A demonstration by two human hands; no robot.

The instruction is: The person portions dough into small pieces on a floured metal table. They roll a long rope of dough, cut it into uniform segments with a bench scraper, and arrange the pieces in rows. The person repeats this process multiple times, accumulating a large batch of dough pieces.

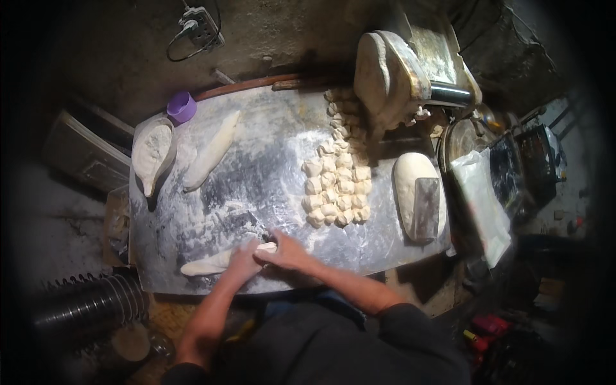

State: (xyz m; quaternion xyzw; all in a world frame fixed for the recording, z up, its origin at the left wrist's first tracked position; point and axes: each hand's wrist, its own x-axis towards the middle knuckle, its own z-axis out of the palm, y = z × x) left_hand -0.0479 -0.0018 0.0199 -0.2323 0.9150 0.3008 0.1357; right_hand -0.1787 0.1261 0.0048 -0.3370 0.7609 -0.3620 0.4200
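Observation:
A long dough roll (pixel 207 265) lies on the floured metal-topped table (pixel 269 192) at its near edge. Around this roll, towards its right end, my left hand (pixel 244 260) is closed. My right hand (pixel 288 251) has its fingers on the roll's right tip, close against the left hand; both are slightly blurred. Rows of small dough pieces (pixel 344 187) sit to the right of centre. Another dough roll (pixel 211 154) lies at the back left. On the right, a dough scraper (pixel 426 207) rests on a large oval dough mass (pixel 414 168).
A scoop of flour (pixel 156 144) and a purple cup (pixel 181 107) stand at the back left. A dough roller machine (pixel 409 72) rises behind the table's right part. Beside the right edge hangs a plastic bag (pixel 483 207). A power strip (pixel 204 29) is on the wall.

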